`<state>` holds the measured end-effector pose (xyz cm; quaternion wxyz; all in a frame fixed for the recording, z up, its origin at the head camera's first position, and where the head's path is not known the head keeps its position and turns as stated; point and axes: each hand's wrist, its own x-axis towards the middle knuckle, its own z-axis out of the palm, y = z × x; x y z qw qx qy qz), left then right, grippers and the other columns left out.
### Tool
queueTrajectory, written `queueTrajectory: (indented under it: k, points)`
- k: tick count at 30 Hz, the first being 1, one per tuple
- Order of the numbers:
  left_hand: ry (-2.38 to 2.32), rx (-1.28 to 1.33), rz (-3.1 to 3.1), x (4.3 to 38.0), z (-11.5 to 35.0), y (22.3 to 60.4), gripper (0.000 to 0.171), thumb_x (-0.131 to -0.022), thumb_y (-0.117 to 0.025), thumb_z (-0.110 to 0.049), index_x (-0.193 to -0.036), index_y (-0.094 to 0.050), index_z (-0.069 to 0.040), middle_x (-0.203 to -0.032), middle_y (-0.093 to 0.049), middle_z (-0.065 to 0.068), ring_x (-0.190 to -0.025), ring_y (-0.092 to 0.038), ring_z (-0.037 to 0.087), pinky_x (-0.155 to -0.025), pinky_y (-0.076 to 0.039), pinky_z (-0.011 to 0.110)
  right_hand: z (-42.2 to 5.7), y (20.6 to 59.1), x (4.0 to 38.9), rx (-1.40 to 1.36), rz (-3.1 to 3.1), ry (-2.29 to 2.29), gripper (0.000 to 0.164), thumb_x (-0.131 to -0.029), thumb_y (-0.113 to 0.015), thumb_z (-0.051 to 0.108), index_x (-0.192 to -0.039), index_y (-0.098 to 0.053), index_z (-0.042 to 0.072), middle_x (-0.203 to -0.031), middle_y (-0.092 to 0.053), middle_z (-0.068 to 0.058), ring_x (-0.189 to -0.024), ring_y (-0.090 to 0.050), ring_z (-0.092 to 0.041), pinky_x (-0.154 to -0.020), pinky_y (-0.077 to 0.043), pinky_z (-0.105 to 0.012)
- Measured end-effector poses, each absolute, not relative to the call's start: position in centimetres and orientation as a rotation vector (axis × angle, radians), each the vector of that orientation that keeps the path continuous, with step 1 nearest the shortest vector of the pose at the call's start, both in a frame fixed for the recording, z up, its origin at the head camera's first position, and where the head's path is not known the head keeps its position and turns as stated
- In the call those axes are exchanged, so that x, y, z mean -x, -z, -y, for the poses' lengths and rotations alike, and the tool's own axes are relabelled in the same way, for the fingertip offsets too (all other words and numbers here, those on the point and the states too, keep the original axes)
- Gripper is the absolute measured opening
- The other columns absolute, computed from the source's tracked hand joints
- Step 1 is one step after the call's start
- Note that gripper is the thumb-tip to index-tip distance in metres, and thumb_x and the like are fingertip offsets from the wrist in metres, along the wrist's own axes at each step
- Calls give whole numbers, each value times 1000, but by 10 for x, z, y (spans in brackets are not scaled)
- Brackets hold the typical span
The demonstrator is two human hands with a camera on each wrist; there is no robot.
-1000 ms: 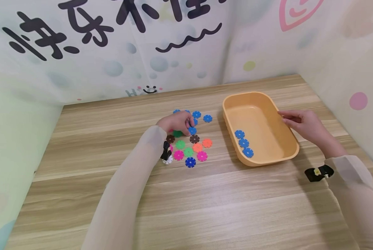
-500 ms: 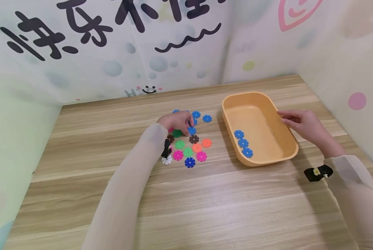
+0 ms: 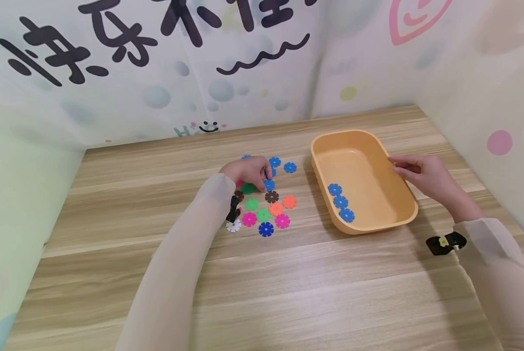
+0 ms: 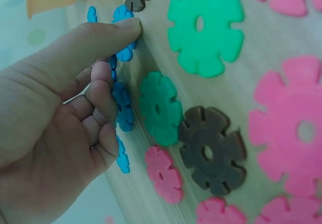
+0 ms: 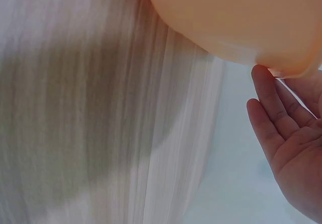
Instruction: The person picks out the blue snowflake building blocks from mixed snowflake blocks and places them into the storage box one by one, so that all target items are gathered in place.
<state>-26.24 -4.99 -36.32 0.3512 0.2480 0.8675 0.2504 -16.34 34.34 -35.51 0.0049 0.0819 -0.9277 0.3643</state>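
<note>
My left hand is low over the cluster of interlocking plastic discs, fingers curled and thumb tip at a blue disc. Another blue disc lies behind the curled fingers, which partly hide what they pinch. Close to this hand are a dark green disc, a brown disc and a pink disc. My right hand pinches the right rim of the yellow-orange tray between thumb and fingers. Along the tray's left side lie three blue discs.
Nearer me in the cluster are orange, light green, pink, dark blue and white discs. Two more blue discs lie toward the tray. A printed cloth hangs behind the wooden table.
Both hands hold nearly the same place and pose. The head view has shifted very slightly; the discs and the tray stay where they were.
</note>
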Motion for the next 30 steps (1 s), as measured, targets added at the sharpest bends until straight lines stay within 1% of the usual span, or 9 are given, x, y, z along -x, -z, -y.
queueTrajectory:
  k: [3, 7, 11, 14, 21, 30]
  points:
    - [-655, -658, -2265, 261, 50, 363, 31, -75, -72, 1, -101, -55, -1, -75, -47, 4, -65, -41, 13, -62, -40, 23, -344, 355, 163, -252, 2909, -1149, 31, -90, -56, 5, -118, -56, -8, -115, -55, -29, -80, -51, 15, -64, -44, -7]
    - [-655, -677, -2309, 257, 51, 363, 32, -73, -72, 2, -100, -56, -1, -87, -48, 7, -76, -42, 17, -67, -41, 24, -345, 356, 164, -248, 2916, -1141, 32, -91, -56, 7, -119, -56, -8, -115, -56, -28, -83, -54, 11, -64, -44, -7]
    - [-693, -692, -2336, 253, 51, 365, 33, -71, -71, 5, -100, -55, -1, -93, -48, 8, -83, -42, 19, -72, -41, 25, -345, 357, 164, -250, 2915, -1136, 31, -91, -55, 6, -119, -56, -8, -115, -56, -28, -83, -53, 12, -64, -44, -7]
    - [-746, -697, -2345, 250, 53, 368, 34, -71, -71, 6, -99, -55, -1, -95, -48, 8, -85, -42, 20, -74, -42, 26, -345, 356, 164, -256, 2910, -1141, 31, -91, -55, 4, -119, -56, -8, -115, -56, -28, -81, -52, 14, -63, -43, -6]
    - [-729, -799, -2398, 248, 54, 371, 32, -71, -72, 4, -97, -56, -4, -94, -53, 6, -87, -48, 19, -76, -44, 25, -345, 356, 164, -262, 2911, -1146, 31, -90, -56, 3, -119, -56, -9, -115, -55, -29, -80, -50, 16, -63, -43, -6]
    - [-791, -806, -2406, 246, 54, 370, 28, -73, -72, 5, -96, -61, -4, -95, -56, 6, -88, -51, 19, -77, -45, 24, -345, 355, 164, -247, 2937, -1120, 31, -91, -54, 5, -120, -55, -8, -116, -55, -28, -82, -52, 14, -63, -43, -7]
